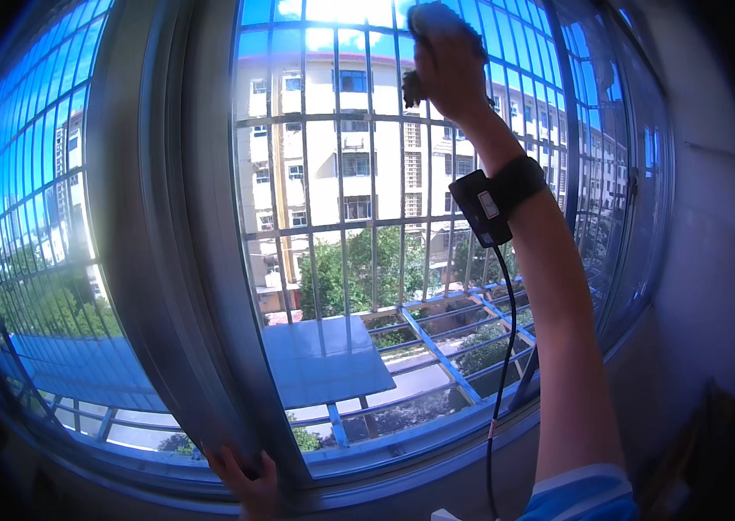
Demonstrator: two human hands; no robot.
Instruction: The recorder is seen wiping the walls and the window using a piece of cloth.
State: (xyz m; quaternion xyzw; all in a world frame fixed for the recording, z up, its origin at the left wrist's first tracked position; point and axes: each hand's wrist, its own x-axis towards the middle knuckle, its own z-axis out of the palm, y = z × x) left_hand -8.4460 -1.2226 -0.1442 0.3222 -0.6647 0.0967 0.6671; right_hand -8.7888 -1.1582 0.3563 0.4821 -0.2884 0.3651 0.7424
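High in the view, my right hand (455,81) grips a dark, crumpled cloth (442,19). The cloth is held up at the window (354,260), and whether it presses on glass I cannot tell. Part of the cloth sticks out below my fingers on the left. A black strap with a small box (481,208) circles my right wrist, and a black cable (504,365) hangs from it. Low down, my left hand (247,478) rests on the bottom of the metal window frame upright (211,312). Its thumb and fingers are spread apart.
Metal security bars (370,169) stand outside the window. Beyond the sill (406,459) lies a slatted ledge carrying a flat panel (328,361). Another window section (61,260) is at left, a white wall (706,215) at right. Buildings and trees are outside.
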